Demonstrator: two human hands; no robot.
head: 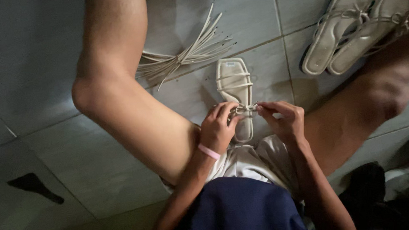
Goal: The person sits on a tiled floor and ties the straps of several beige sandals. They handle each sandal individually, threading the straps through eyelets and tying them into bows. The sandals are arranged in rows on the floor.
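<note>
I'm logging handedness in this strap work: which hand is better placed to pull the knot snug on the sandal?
Probably right. The right hand pinches the strap end at the knot, free to pull outward, while the left hand steadies the white sandal.

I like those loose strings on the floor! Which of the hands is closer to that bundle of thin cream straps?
Left. The left hand is below and right of the bundle of thin cream straps; the right hand lies farther right.

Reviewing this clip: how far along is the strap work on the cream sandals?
Done, it seems: two strapped sandals lie stacked at the upper right. In hand: the left hand and right hand pinch a thin strap across the sandal on the floor tiles; its front already carries straps. Left: a bundle of loose straps lies unused beside the knee.
</note>
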